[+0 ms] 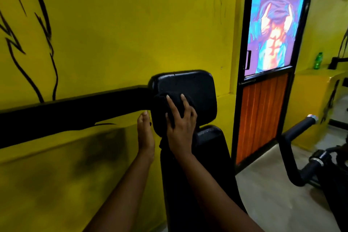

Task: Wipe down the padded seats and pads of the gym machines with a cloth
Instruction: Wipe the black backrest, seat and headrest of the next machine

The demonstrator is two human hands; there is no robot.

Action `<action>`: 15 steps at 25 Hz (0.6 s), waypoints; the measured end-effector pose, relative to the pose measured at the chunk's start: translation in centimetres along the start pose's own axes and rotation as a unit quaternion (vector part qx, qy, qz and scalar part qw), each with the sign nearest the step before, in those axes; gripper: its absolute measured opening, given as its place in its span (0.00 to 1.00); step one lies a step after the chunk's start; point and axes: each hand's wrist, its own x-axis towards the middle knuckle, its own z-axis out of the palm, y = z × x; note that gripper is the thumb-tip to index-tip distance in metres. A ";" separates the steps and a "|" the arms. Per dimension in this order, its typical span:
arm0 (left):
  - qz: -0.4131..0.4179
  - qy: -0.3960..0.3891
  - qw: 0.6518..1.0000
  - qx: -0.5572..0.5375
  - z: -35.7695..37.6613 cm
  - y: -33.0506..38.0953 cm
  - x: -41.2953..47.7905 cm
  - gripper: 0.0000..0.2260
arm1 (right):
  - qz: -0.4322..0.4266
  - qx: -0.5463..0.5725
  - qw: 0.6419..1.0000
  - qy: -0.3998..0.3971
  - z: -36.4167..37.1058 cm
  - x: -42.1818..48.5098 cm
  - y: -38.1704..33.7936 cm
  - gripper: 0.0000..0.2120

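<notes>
While spread right fingers press bunched black cloth to glossy black pad, left fingers unclear

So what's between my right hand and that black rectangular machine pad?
A bunched black cloth: the right hand presses it with spread fingers onto the black rectangular machine pad, as the head view shows.
</notes>
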 end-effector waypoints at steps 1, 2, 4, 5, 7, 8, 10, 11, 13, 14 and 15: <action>0.003 -0.014 1.000 -0.009 0.3 0.4 0.4 0.19 | 0.003 -0.009 1.000 0.005 0.8 0.8 -0.5 0.23; 0.001 -0.030 0.999 -0.027 0.7 0.9 1.2 0.19 | -0.006 -0.024 1.000 0.015 1.6 1.6 -0.8 0.23; 0.014 -0.059 0.997 -0.041 1.7 1.3 3.4 0.26 | -0.034 -0.044 0.998 0.024 3.1 2.7 -0.1 0.25; 0.022 -0.055 0.998 -0.020 2.4 1.5 4.0 0.27 | -0.042 -0.042 0.998 0.026 3.4 3.2 0.7 0.25; 0.061 0.001 0.997 0.054 3.8 1.8 4.3 0.23 | -0.042 -0.030 0.998 0.046 3.3 4.7 2.9 0.24; 0.073 0.038 0.993 0.089 4.4 1.9 4.0 0.23 | -0.035 -0.029 0.997 0.055 2.8 5.6 4.2 0.24; 0.089 0.090 0.982 0.142 4.8 1.7 3.4 0.32 | -0.013 -0.045 0.997 0.067 2.0 7.8 7.1 0.24; 0.104 0.105 0.976 0.157 5.0 1.3 3.5 0.36 | 0.004 -0.050 0.996 0.068 1.5 8.9 8.5 0.25; 0.101 0.126 0.971 0.175 5.0 1.1 3.7 0.40 | 0.067 -0.053 0.994 0.073 0.6 10.6 10.0 0.25; 0.097 0.136 0.968 0.188 5.1 1.1 3.8 0.39 | 0.095 -0.059 0.990 0.084 0.4 10.9 9.9 0.25; 0.097 0.144 0.964 0.202 5.2 1.1 3.7 0.38 | 0.095 -0.070 0.988 0.097 0.6 10.7 9.3 0.25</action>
